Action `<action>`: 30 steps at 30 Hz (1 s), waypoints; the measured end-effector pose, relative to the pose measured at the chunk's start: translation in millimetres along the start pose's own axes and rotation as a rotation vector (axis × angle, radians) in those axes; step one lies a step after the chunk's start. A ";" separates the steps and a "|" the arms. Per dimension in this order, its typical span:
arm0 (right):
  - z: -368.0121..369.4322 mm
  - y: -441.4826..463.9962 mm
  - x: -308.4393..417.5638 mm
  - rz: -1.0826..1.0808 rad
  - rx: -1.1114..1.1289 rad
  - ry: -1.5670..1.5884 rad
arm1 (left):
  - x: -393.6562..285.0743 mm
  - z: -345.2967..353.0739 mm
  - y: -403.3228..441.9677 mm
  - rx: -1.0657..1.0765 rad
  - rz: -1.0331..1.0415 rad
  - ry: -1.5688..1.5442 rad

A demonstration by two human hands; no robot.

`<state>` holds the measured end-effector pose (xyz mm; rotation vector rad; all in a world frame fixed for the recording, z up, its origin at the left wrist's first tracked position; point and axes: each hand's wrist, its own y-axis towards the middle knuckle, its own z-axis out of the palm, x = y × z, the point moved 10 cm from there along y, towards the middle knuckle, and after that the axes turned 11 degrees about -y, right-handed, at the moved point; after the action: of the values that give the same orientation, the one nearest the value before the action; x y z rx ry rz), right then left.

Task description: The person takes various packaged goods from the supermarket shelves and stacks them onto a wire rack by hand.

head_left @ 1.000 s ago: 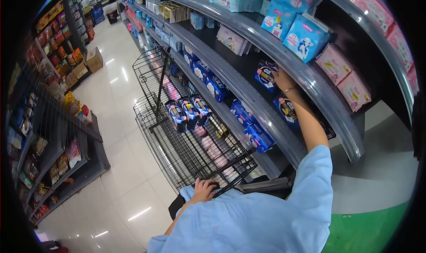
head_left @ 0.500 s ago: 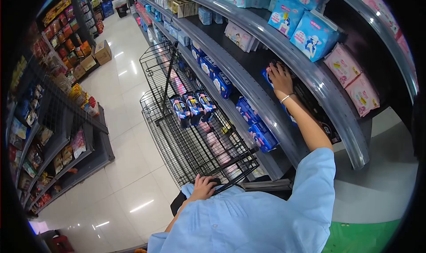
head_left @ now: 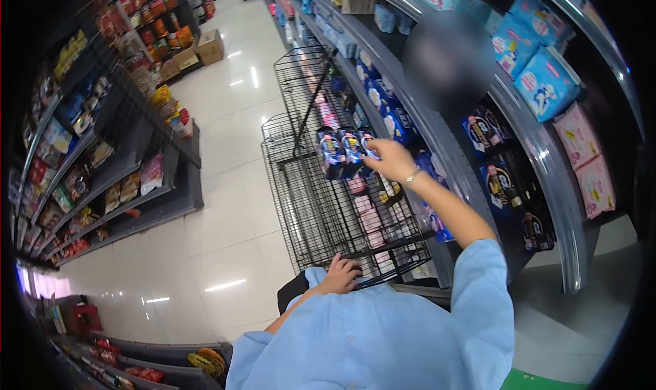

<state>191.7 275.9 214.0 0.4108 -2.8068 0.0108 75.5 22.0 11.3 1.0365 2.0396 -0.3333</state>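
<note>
- Snack shelving (head_left: 102, 154): left of the cart, across the pale tiled floor (head_left: 219, 239); a cardboard box (head_left: 210, 46) stands on the floor beyond, left of the cart's far end.
- Left hand (head_left: 340, 276): at the cart's near end, palm down, fingers bent over its edge; whether they close around it cannot be told.
- Cart (head_left: 297, 212): black wire, the landmark of this view.
- Three dark packages (head_left: 343, 147): side by side in the cart's far half, toward its right side; farther out than the left hand, just left of the right hand.
- Right hand (head_left: 393, 161): over the cart's right side, thumb and fingertips bent together at the rightmost package; firmness of grip cannot be told.
- Store shelf (head_left: 447, 133): right of the cart, bearing blue packs (head_left: 391, 110), dark packs (head_left: 499, 185), light-blue packs (head_left: 547, 86) and pink packs (head_left: 596, 188).
</note>
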 end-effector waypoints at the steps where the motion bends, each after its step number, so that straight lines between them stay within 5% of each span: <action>1: 28.7 15.0 8.9 -0.061 -0.098 -0.008 | -4.1 -3.9 1.0 0.001 -0.005 -0.022; 5: 118.0 69.0 31.3 0.018 -0.049 -0.232 | -2.2 -0.9 0.3 -0.007 0.016 -0.004; 14: 171.8 103.8 28.1 0.284 -0.011 -0.518 | -0.5 0.4 -1.6 0.035 0.008 -0.072; 23: -27.9 12.6 36.4 0.033 -0.253 0.067 | 6.9 4.1 -1.3 0.032 0.003 -0.109; 25: -84.5 -19.8 8.7 0.129 -0.264 0.111 | 6.7 2.8 -0.6 0.022 0.012 -0.103; 26: -117.1 -41.0 -0.4 0.050 -0.434 0.043 | 6.4 3.1 -0.7 0.016 0.016 -0.102; 30: -188.7 -102.1 -59.5 0.283 -0.563 -0.255 | 10.9 6.5 -2.1 -0.019 0.052 -0.084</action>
<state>330.6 204.1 372.6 -0.1274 -2.9114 -0.7972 73.7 23.2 -1.4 1.0450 1.9335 -0.3242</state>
